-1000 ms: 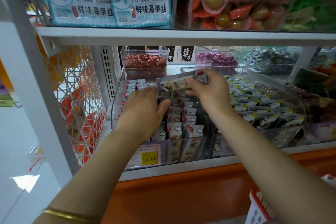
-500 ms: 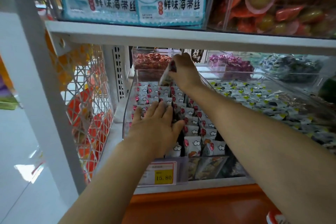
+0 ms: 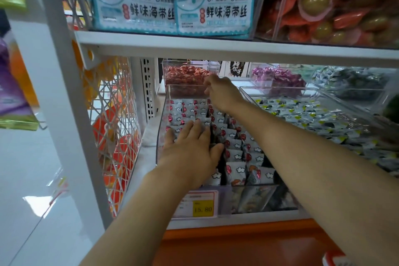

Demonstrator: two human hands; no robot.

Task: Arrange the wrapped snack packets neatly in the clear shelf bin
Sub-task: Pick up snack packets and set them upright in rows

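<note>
Packets fill clear bin, rows running front-to-back | left hand mid-frame, flat, fingers straight, pressing left row | right hand upper centre at rear wall, fingers curled; I can't tell whether it holds anything | back end nearer right hand

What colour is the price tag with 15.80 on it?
The price tag is yellow behind the number and white with a red border elsewhere. The head view shows it.
</note>
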